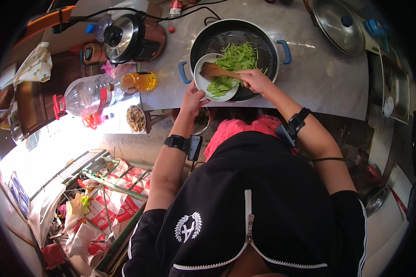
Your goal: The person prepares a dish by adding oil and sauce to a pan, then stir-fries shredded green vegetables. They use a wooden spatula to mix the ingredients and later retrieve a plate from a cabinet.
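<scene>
My left hand [193, 98] grips the rim of a white plate [201, 73], which is held over the near left part of a dark electric frying pan [267, 41] with blue handles. In my right hand [254, 81] is a wooden spatula [217, 70], its blade over the plate. Shredded green vegetable [241, 55] lies in a heap in the pan, and more of it [220, 87] is on the plate's near side. The plate hides part of the pan floor.
An electric pressure cooker [133, 38], a bottle of yellow oil [140, 81] and a large clear plastic jug [86, 95] stand to the left. A bowl of brown food [136, 118] is nearer. At the far right are a metal pan lid [338, 26] and a gas stove [397, 86].
</scene>
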Available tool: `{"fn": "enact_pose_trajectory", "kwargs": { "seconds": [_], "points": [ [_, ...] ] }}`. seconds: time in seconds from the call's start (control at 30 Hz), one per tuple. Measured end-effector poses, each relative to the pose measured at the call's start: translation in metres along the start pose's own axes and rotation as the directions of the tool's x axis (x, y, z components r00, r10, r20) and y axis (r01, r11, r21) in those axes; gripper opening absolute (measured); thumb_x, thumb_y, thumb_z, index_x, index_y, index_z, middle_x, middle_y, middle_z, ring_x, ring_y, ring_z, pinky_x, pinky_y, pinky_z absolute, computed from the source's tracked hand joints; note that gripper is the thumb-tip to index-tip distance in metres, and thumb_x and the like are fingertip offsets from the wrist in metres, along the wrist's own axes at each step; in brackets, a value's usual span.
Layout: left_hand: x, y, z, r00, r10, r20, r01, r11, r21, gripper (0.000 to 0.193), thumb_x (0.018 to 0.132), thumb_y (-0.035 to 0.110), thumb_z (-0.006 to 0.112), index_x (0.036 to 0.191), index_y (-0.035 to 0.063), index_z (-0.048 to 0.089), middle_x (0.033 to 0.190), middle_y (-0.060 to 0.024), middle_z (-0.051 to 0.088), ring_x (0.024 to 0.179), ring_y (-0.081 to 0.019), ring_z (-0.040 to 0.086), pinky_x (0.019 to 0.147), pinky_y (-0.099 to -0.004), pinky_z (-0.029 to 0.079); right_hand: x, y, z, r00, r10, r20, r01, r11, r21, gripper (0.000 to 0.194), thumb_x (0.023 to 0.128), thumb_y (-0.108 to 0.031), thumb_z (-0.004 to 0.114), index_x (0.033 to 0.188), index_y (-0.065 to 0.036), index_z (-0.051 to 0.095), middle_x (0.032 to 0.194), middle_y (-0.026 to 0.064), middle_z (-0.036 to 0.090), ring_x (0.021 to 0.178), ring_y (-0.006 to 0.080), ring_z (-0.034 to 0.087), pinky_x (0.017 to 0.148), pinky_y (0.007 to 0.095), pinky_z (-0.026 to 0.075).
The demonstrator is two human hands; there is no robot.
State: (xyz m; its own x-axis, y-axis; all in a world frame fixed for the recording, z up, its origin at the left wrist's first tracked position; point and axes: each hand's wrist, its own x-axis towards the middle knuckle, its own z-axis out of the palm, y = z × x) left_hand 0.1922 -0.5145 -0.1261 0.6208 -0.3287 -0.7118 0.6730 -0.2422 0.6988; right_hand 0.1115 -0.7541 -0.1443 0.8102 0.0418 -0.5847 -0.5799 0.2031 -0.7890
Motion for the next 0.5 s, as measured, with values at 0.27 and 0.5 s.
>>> {"fn": "enact_pose_trajectory", "kwargs": {
  "seconds": [0.27, 0.5],
  "points": [
    [-0.004, 0.01, -0.001, 0.998, 0.047, -0.039, -0.044, 0.995, 0.092, 0.062, 0.074, -0.002, 0.049, 0.132, 0.0205, 0.041, 0.103, 0.0039, 0.059, 0.086, -0.0096, 0.059, 0.067, -0.026, 0.053, 0.007, -0.021, -0.01, 0.995, 0.093, 0.03, -0.096, 0.984, 0.151, 0.032, 0.086, -0.019, 0.046, 0.114, -0.01, 0.059, 0.057, -0.0053, 0.042, 0.041, 0.0029, 0.029, 0.035, 0.02, 0.02],
    [-0.006, 0.018, -0.008, 0.994, 0.093, -0.061, -0.089, 0.993, 0.075, 0.06, 0.077, 0.001, 0.051, 0.132, 0.0211, 0.041, 0.105, 0.0045, 0.058, 0.087, -0.0094, 0.059, 0.068, -0.0261, 0.052, -0.002, -0.031, -0.006, 0.972, 0.234, 0.008, -0.234, 0.972, -0.036, 0.034, 0.086, -0.02, 0.046, 0.115, -0.009, 0.059, 0.058, -0.0036, 0.043, 0.041, 0.0041, 0.029, 0.036, 0.0208, 0.021]
  ]
}}
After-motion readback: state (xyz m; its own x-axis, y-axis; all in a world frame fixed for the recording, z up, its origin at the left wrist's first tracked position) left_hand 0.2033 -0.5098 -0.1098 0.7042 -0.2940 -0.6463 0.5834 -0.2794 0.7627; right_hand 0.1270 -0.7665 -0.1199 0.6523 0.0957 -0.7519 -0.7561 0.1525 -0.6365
